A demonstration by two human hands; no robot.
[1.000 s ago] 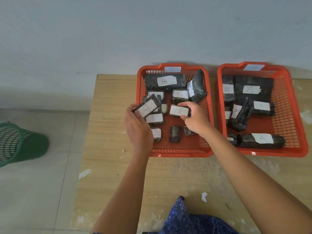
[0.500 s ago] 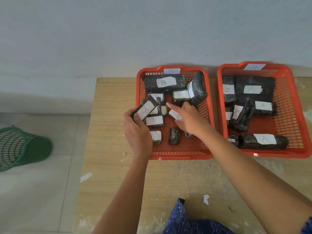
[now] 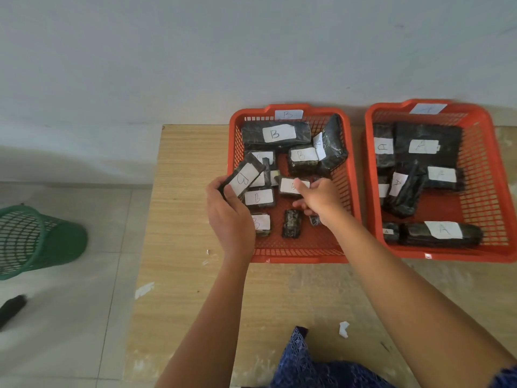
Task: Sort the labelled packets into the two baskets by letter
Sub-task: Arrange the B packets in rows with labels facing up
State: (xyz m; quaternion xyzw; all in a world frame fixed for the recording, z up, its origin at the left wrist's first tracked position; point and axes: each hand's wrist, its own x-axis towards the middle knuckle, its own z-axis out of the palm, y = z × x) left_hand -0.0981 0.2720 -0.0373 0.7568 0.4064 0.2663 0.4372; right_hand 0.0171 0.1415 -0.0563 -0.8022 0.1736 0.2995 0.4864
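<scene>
Two red baskets stand side by side on the wooden table (image 3: pixel 190 275). The left basket (image 3: pixel 351 191), tagged B, holds several dark packets with white B labels. The right basket (image 3: pixel 498 191), tagged A, holds several A packets. My left hand (image 3: pixel 229 219) is at the B basket's left wall, shut on a B packet (image 3: pixel 244 179) that is tilted up over the rim. My right hand (image 3: pixel 321 200) is inside the B basket. Its thumb touches the label of another B packet (image 3: pixel 289 186) lying flat, and its fingers are loosely curled beside that packet.
The baskets sit against a pale wall at the table's far edge. A green mesh bin (image 3: pixel 36 239) stands on the tiled floor to the left. Small white paper scraps (image 3: pixel 343 329) lie on the table near me. Blue patterned cloth (image 3: pixel 305 362) is at the front edge.
My right hand set its B packet flat in the middle of the B basket and drew back to the right. My left hand kept its tilted B packet at the basket's left wall.
</scene>
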